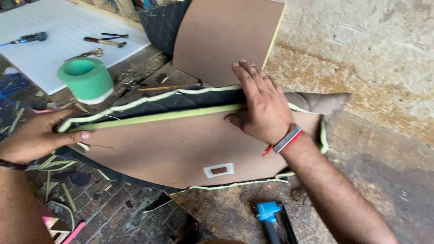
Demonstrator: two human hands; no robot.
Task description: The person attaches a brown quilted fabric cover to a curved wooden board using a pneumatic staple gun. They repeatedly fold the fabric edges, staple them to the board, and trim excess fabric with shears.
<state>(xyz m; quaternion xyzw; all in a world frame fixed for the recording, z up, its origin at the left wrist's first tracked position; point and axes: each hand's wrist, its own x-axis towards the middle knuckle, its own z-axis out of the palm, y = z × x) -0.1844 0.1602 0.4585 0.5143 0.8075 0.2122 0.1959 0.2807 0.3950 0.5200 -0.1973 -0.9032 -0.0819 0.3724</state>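
Note:
A brown hardboard panel [176, 149] lies in front of me, backed with pale green foam and dark quilted fabric [181, 100] that folds over its far edge. My left hand [38, 135] grips the panel's left corner, thumb on top of the board. My right hand [262, 106] presses flat on the far edge, fingers spread over the folded fabric and foam strip. A small white-framed rectangular cutout [219, 170] shows near the panel's near edge.
A second brown board [221, 38] leans behind. A green tape roll [87, 79] stands at left near a white sheet [54, 40] carrying hand tools. A blue staple gun [270, 219] lies on the worn bench at the bottom. Foam scraps litter the brick floor at lower left.

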